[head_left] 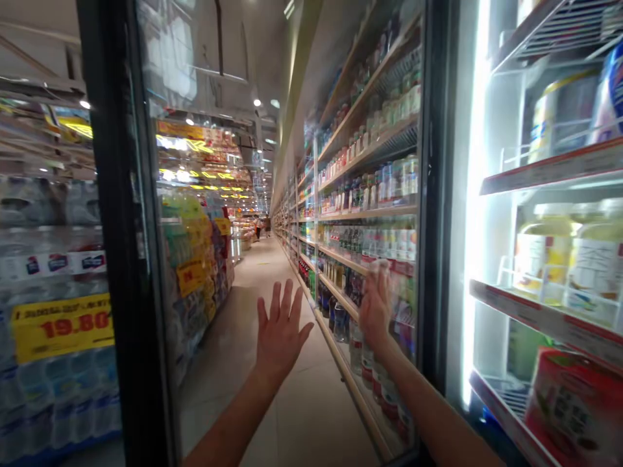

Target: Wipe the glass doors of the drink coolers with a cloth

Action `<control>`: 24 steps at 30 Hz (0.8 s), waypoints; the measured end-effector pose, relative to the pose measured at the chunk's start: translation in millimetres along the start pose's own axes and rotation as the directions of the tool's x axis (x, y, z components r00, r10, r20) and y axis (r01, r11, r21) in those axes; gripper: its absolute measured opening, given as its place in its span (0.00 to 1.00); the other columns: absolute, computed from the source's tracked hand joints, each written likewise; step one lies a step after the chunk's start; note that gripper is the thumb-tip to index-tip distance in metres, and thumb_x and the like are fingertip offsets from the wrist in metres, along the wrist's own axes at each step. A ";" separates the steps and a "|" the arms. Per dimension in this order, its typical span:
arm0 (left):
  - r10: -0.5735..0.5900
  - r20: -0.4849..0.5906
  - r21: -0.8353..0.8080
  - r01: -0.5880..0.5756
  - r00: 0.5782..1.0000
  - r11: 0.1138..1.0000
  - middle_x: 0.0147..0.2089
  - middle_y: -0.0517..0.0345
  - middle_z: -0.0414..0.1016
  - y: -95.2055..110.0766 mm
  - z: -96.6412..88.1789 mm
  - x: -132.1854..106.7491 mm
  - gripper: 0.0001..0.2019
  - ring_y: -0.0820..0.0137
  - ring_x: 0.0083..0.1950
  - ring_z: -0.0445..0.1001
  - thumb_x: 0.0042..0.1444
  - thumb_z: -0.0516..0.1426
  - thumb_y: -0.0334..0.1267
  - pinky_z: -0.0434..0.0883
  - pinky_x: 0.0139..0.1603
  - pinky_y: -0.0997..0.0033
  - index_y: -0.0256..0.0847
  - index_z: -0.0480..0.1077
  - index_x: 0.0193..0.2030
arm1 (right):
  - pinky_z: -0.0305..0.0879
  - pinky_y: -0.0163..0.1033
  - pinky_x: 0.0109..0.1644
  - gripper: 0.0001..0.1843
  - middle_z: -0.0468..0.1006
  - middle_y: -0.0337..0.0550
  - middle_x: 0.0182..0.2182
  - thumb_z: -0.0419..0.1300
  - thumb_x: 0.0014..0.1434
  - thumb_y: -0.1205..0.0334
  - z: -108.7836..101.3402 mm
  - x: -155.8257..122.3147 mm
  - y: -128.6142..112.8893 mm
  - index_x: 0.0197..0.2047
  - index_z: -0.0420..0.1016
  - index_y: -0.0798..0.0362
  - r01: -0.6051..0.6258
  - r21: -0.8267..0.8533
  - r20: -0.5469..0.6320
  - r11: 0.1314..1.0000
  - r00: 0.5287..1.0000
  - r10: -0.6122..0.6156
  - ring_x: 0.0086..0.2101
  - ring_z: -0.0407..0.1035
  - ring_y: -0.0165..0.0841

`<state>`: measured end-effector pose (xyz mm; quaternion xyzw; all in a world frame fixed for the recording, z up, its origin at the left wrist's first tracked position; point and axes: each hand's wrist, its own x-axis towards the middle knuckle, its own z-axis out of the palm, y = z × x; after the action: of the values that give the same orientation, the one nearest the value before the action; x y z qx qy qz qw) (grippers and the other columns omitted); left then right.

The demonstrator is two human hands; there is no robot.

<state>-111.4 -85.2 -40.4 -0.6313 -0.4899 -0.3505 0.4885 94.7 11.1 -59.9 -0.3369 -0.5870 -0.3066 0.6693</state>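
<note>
A glass fridge door (433,194) with a black frame stands in front of me, and I look through it down a shop aisle. My left hand (282,334) is raised with its fingers spread, palm flat towards the glass near the middle of the pane. My right hand (376,305) is also raised with its fingers stretched upward, slightly blurred, close to the door's right frame. Neither hand holds anything.
To the right, the lit fridge shelves (545,318) hold yellow-labelled bottles, tins and a red pack (574,402). Through the glass: long drink shelves (365,214), stacked water packs with a yellow price sign (62,327), and people far down the aisle.
</note>
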 end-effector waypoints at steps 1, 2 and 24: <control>0.004 0.001 0.003 -0.004 1.000 1.000 0.66 0.41 0.54 0.4 0.8 -3.4 0.29 0.54 0.70 0.44 0.57 0.53 0.44 0.42 0.67 0.43 0.36 0.55 0.64 | 0.52 0.59 0.63 0.33 0.51 0.44 0.66 0.45 0.60 0.71 -0.7 -6.3 -7.3 0.67 0.48 0.43 0.116 0.031 0.096 0.993 0.988 -0.119 0.65 0.43 0.42; 0.006 0.005 0.002 -0.006 1.000 1.000 0.66 0.42 0.55 0.4 1.5 -6.7 0.29 0.54 0.69 0.45 0.57 0.53 0.44 0.42 0.67 0.43 0.37 0.56 0.64 | 0.53 0.56 0.64 0.34 0.54 0.41 0.65 0.46 0.59 0.72 -1.5 -12.5 -12.9 0.66 0.48 0.40 0.231 0.073 0.179 0.970 0.954 -0.241 0.65 0.45 0.40; 0.068 -0.054 0.063 -0.064 0.996 0.996 0.63 0.49 0.63 -9.8 5.3 -36.1 0.26 0.62 0.67 0.53 0.60 0.49 0.47 0.46 0.67 0.54 0.40 0.58 0.62 | 0.49 0.55 0.65 0.34 0.47 0.42 0.67 0.45 0.59 0.74 4.2 -33.7 -43.7 0.67 0.46 0.47 0.211 0.066 0.103 0.975 0.971 -0.217 0.65 0.42 0.42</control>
<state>-130.9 -89.7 -72.5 -0.6217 -0.4654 -0.3365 0.5326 53.0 -10.6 -89.0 -0.2695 -0.6640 -0.3419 0.6079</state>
